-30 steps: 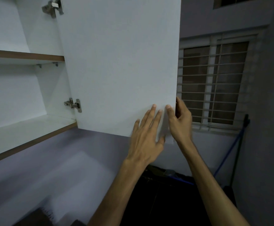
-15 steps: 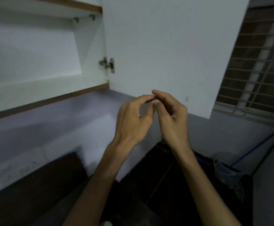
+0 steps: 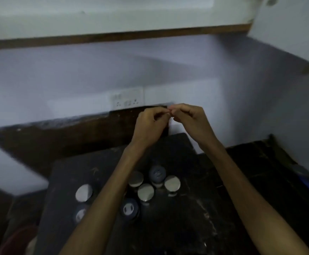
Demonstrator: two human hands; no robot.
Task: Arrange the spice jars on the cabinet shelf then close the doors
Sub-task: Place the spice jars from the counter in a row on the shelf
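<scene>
Nearest me, on the dark counter (image 3: 196,214), the spice jars (image 3: 145,192) stand upright in a loose cluster, seen from above as lids: silver ones and a few dark-capped ones, most between my forearms and two out past my left forearm. What is inside them I cannot tell. They lie below and nearer to me than my fingers, so the next move is, I judge, a reach down and back; either hand looks about equally near. Further out, my left hand (image 3: 151,126) and right hand (image 3: 192,120) hover with fingertips pinched together, touching, holding no jar. Above and beyond, the cabinet shelf (image 3: 113,36) shows no jars.
</scene>
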